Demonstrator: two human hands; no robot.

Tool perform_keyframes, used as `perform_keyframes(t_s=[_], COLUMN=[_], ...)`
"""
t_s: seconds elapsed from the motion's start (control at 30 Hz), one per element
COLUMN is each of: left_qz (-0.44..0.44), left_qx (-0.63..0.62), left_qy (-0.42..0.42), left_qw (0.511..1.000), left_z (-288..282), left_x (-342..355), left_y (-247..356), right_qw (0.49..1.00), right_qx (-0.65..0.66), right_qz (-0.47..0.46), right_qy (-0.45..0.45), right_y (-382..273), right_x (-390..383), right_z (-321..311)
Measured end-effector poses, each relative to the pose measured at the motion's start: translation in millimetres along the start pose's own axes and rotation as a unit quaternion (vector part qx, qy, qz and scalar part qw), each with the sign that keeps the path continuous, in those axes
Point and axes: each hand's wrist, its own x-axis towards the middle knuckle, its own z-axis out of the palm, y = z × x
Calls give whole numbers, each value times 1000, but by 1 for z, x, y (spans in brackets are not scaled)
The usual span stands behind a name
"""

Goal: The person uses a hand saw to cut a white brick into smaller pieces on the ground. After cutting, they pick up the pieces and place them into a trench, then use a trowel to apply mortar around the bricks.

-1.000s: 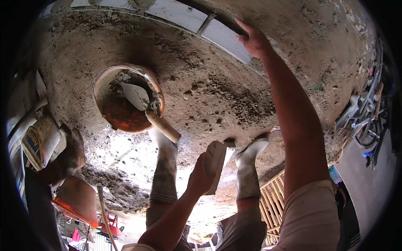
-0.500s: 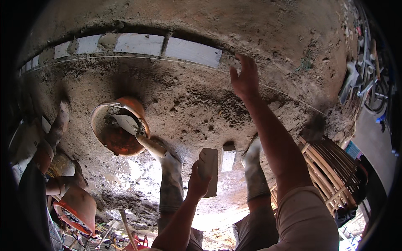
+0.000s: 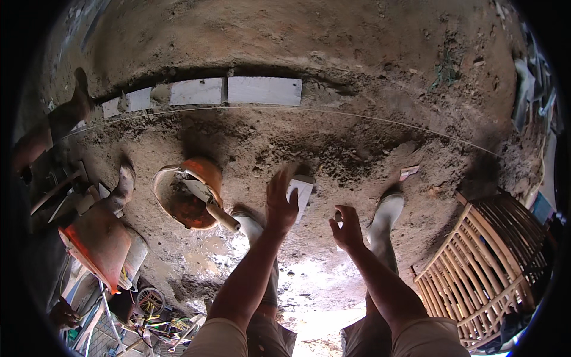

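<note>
On the muddy ground between my boots (image 3: 388, 208), a pale block (image 3: 301, 193) stands close beside my left hand (image 3: 279, 202). That hand's fingers are stretched upward, and the thumb overlaps the block's left edge; whether it touches is unclear. My right hand (image 3: 350, 229) hangs over a second pale block (image 3: 339, 247), thumb and forefinger apart, covering most of it. Left of my left boot is an orange bucket (image 3: 208, 172) holding a trowel (image 3: 223, 218), its wooden handle over the rim. Ahead, a row of pale blocks (image 3: 264, 91) is set along a stretched string (image 3: 357, 114).
Another person's feet (image 3: 124, 184) are at the left, near a second orange bucket (image 3: 98, 244). A slatted bamboo frame (image 3: 470, 256) stands at the right. A bicycle wheel (image 3: 151, 301) lies among clutter lower left. A small pinkish scrap (image 3: 409, 172) lies beyond my right boot.
My right hand has come back from the end of the block row to the near ground block. My left hand has lowered its block toward the ground, its fingers now spread. The other person's feet have shifted.
</note>
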Motion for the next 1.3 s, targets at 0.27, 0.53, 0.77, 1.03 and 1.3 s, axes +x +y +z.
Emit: perform_keyframes(t_s=[0.27, 0.53, 0.77, 1.03, 1.3], left_qz=[152, 100, 112, 101, 93], left_qx=[273, 343, 317, 344, 295], left_qy=[-46, -154, -146, -167, -166], left_qw=[949, 921, 930, 918, 936], left_z=[-73, -51, -45, -45, -51], left_x=[243, 267, 265, 267, 274], left_y=[-25, -44, -54, -41, -42], right_qw=[999, 1000, 999, 999, 999], right_qx=[-20, -1, 27, 35, 41], right_qz=[16, 22, 31, 7, 28], right_qy=[-25, 19, -4, -1, -11], right_y=[43, 66, 56, 33, 37], right_x=[-32, -44, -35, -12, -14], right_z=[-36, -40, -32, -28, -25])
